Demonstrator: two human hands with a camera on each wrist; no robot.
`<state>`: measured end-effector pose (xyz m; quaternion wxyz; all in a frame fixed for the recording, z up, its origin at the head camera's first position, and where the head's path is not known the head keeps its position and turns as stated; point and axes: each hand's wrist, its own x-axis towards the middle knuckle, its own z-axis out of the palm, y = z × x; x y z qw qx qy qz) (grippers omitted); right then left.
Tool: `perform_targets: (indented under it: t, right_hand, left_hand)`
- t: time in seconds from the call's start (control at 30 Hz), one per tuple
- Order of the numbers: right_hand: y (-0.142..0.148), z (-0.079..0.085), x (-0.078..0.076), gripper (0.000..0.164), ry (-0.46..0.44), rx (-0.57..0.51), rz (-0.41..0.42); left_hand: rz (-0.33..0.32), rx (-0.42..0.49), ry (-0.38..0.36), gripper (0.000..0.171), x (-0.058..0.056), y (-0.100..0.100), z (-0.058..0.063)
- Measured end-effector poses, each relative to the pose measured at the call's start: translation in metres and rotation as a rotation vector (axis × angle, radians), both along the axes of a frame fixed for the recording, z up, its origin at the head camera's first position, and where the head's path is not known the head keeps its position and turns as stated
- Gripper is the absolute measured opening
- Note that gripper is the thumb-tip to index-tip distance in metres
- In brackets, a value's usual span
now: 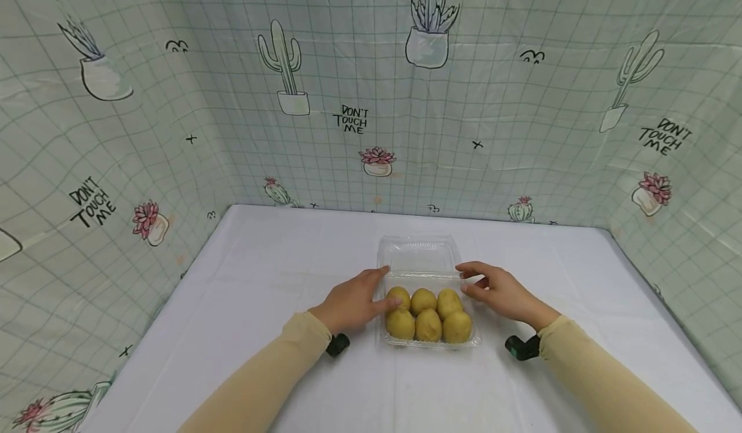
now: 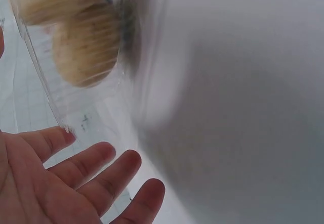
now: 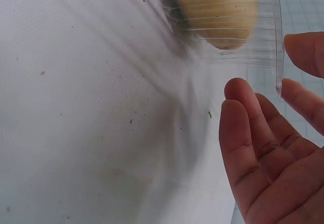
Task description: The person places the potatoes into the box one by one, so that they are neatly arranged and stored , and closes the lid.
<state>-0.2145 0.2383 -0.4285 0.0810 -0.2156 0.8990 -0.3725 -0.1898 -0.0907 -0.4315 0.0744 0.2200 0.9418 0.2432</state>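
A clear plastic clamshell box (image 1: 476, 341) sits on the table with its lid (image 1: 418, 254) folded back, away from the person. Several yellow-brown potatoes (image 1: 428, 325) fill its base in two rows. At the box's left side, my left hand (image 1: 350, 301) has its thumb over the rim and its index finger at the back corner. The other fingers (image 2: 109, 181) spread free in the left wrist view. My right hand (image 1: 504, 291) is at the back right corner, where the index fingertip touches the rim; its thumb (image 3: 306, 52) lies close beside the edge.
A white cloth covers the table (image 1: 301, 246). Behind and beside it hangs a checked curtain (image 1: 324, 53) with cactus drawings. Dark wrist-worn cameras (image 1: 523, 348) sit below both hands.
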Motion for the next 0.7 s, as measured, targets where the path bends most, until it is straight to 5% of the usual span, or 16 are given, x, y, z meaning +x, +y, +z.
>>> perform_targets:
  t: [0.23,0.7]
  right_hand:
    - [-0.001,0.003,0.0,0.042,0.033,-0.018,-0.002]
    - [0.0,0.02,-0.001,0.044,0.074,-0.037,-0.032]
  left_hand:
    - [0.01,0.051,-0.048,0.082,-0.005,0.0,0.004]
    - [0.04,0.117,-0.021,0.076,-0.006,-0.001,0.02]
